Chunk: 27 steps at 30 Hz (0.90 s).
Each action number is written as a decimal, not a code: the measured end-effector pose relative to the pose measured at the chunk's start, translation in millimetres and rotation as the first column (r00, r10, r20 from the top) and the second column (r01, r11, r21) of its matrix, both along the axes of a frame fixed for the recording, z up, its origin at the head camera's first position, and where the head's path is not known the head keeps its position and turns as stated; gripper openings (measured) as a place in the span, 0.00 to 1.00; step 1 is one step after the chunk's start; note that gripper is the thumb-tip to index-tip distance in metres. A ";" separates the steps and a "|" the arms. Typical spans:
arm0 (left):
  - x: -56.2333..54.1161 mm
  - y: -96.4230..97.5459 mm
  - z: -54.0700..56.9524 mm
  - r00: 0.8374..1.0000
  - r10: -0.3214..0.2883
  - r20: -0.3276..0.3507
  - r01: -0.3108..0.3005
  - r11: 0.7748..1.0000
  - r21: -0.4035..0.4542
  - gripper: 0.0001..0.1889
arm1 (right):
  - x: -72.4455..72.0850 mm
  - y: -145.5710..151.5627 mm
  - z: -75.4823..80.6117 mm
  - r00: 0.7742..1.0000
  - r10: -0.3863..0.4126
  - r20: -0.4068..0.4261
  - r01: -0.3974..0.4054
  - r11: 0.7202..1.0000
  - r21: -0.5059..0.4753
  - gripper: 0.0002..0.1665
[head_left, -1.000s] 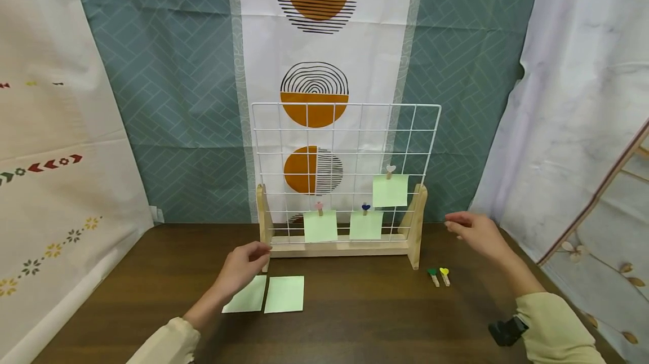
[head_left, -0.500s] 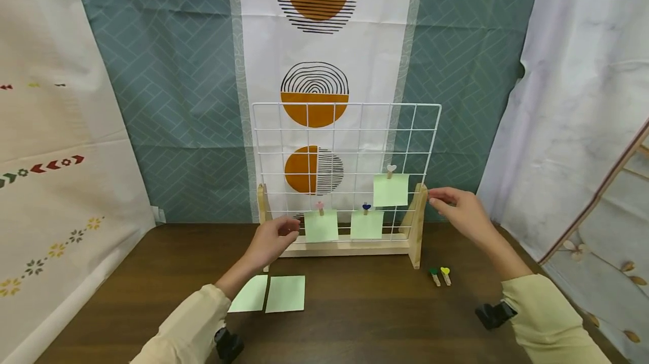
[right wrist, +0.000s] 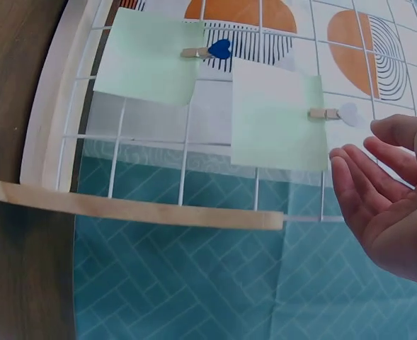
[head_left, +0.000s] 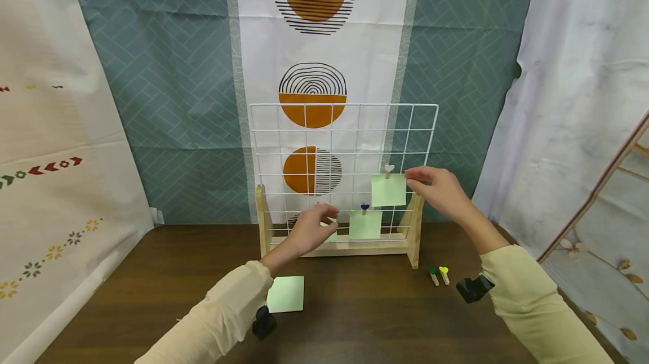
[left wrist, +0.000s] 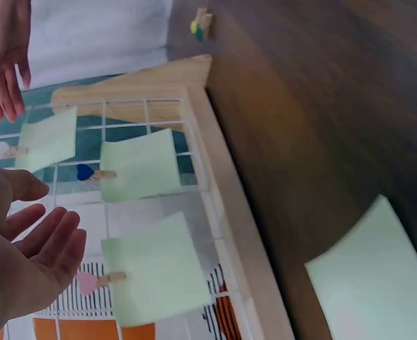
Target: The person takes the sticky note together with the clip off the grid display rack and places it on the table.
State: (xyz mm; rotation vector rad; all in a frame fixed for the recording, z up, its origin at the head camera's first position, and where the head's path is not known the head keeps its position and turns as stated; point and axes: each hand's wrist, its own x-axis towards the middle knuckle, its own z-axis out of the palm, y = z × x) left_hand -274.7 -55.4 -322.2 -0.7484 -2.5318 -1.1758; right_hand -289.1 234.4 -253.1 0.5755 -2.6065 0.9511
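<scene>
A white wire grid (head_left: 345,105) stands in a wooden base (head_left: 414,234), with three pale green paper notes clipped to it. My left hand (head_left: 311,231) hovers before the lower-left note (left wrist: 155,273), fingers loosely bent around nothing; that note hangs from a pink heart clothespin (left wrist: 88,282). My right hand (head_left: 438,192) is at the right edge of the upper note (head_left: 389,190), below its white heart clothespin (right wrist: 347,114). Its fingers are relaxed and hold nothing; contact with the paper cannot be told. Between them hangs the note (head_left: 365,226) with a blue heart clothespin (right wrist: 219,49).
A loose green note (head_left: 285,294) lies on the dark wooden table (head_left: 365,319), beside my left sleeve. Green (head_left: 433,276) and yellow (head_left: 444,275) heart clothespins lie at the right. A patterned curtain (head_left: 177,99) hangs behind the grid.
Both hands have moved inward toward the grid's notes, the left rightward and up, the right leftward and up. My left arm now covers the leftmost loose note. The clipped notes stay put.
</scene>
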 end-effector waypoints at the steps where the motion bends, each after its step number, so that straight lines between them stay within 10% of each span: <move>1: -1.6 3.4 1.1 1.000 0.000 -0.001 0.000 1.000 0.009 0.14 | -0.5 -1.9 1.1 1.000 0.003 0.006 -0.003 1.000 -0.003 0.21; 27: -43.1 76.9 20.7 0.979 0.052 0.197 -0.102 0.961 0.256 0.17 | -30.8 -37.6 19.0 0.995 0.006 0.095 -0.002 0.999 -0.046 0.23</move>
